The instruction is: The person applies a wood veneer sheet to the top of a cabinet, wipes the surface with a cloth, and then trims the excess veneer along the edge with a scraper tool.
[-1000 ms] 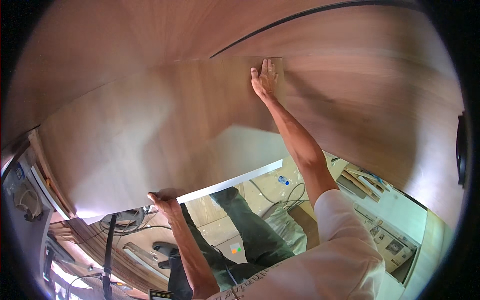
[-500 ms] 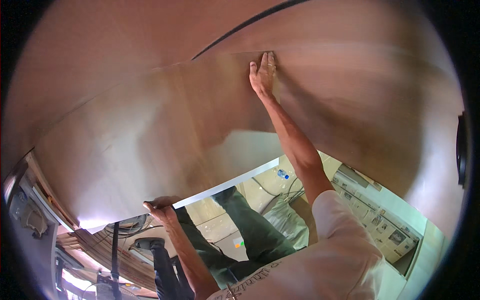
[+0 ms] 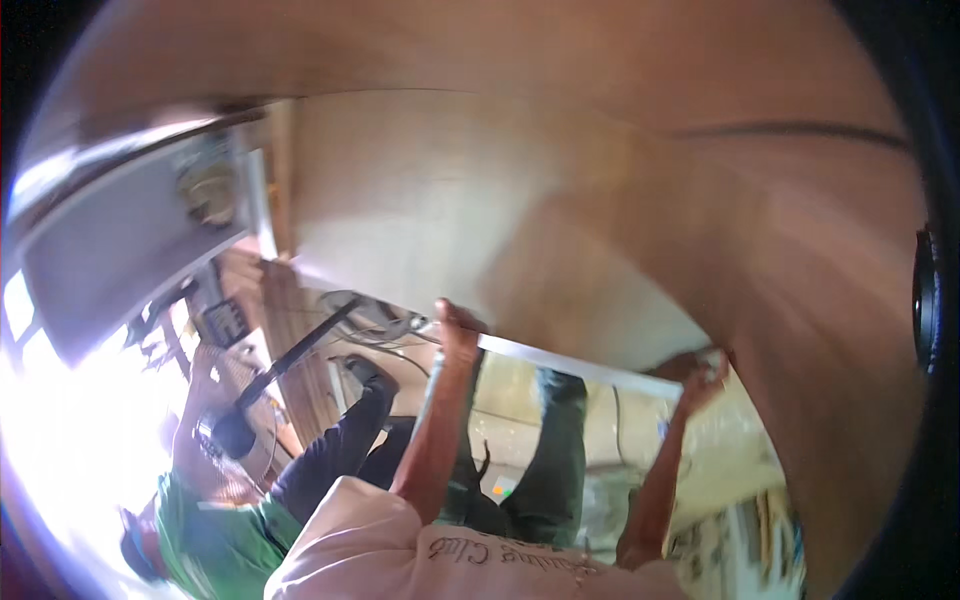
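A large brown wood-look panel [image 3: 420,190] with a pale lower edge stands before me. My left hand [image 3: 458,325] is closed around that lower edge, thumb on the front face, fingers partly hidden behind it. At the panel's lower right corner, my right hand [image 3: 705,375] grips the edge; blur softens its fingers. Right beside this hand rises another brown surface [image 3: 800,260], with a dark curved line across its upper part.
At lower left is another person in a green shirt [image 3: 225,540] and dark trousers, near a black pole [image 3: 300,355]. A grey board or tabletop [image 3: 120,240] lies at far left. Cables [image 3: 370,325] run under the panel's left part. Bright light washes out the left rim.
My right hand has come down from the panel's upper seam to its lower right corner. My left hand stays on the lower edge. The view has swung left, bringing the person in green into sight.
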`<control>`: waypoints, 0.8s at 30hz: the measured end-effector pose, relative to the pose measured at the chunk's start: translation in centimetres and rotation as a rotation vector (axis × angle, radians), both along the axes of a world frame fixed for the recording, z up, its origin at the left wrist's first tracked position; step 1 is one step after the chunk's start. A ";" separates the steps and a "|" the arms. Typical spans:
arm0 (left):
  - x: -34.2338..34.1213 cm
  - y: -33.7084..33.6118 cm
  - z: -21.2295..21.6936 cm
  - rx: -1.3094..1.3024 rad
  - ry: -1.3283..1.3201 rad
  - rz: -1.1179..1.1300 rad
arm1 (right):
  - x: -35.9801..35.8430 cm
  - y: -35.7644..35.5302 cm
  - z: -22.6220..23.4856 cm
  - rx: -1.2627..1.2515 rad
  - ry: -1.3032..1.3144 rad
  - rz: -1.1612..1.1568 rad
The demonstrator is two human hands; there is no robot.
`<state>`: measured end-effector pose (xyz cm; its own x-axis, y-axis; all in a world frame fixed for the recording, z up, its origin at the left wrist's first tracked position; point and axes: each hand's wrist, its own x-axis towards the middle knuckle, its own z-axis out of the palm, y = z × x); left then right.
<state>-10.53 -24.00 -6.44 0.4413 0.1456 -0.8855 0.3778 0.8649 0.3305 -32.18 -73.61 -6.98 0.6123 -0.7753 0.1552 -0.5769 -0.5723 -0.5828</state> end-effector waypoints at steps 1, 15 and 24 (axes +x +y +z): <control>0.0 2.1 0.6 -0.009 -0.028 0.055 | 2.7 2.1 0.6 -0.035 0.038 -0.025; 0.1 0.5 0.7 0.374 -0.029 0.306 | 3.4 -3.1 2.7 0.614 0.279 -0.160; -5.2 7.3 -6.9 0.533 -0.172 -0.142 | 5.5 -4.1 5.7 1.097 0.273 -0.095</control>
<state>-15.75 -16.72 -13.36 0.6203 0.4806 -0.6199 0.3806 0.5066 0.7736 -26.64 -77.75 -1.26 0.4527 -0.4556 -0.7664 -0.7754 0.2232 -0.5907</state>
